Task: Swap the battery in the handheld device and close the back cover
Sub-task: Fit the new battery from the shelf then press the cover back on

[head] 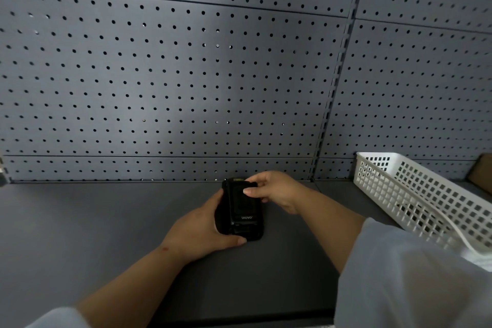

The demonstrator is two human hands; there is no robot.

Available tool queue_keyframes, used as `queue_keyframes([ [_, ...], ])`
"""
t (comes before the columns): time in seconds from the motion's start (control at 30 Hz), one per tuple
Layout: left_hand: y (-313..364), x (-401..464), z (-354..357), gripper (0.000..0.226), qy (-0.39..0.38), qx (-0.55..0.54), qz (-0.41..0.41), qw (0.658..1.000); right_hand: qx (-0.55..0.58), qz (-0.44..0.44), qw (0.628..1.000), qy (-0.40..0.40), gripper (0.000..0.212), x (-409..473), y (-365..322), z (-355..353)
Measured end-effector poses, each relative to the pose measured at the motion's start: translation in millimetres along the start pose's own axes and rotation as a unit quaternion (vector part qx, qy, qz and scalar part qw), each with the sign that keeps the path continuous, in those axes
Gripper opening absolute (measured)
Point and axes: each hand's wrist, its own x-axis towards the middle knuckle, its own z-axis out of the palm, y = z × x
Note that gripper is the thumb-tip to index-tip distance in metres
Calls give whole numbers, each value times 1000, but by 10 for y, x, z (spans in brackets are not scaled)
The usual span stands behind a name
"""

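Two hands' fingers closed on black device [242, 210] over grey shelf [93, 221]; pegboard wall [173, 74] behind, white basket [426, 200] right.

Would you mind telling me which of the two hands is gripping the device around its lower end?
The left hand: it wraps the bottom of the black handheld device, thumb under its lower edge. The right hand only pinches the top end with its fingers.

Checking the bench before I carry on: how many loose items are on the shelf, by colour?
Black: 1, the handheld device, held by the left hand and right hand.
White: 1, the basket.
Total: 2.
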Motion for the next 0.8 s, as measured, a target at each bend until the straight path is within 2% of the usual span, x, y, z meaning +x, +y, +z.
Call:
queue_keyframes([
  [0.4,-19,2,-6,109,-8,11,0,1000,-9,-2,1000,-8,38,-9,-1,37],
  [0.53,-1,-9,-4,103,-1,5,9,1000,-28,1,1000,0,39,-11,24,63],
  [0.8,-15,4,-2,116,-15,19,-9,1000,-78,-11,997,15,34,-52,62,102],
])
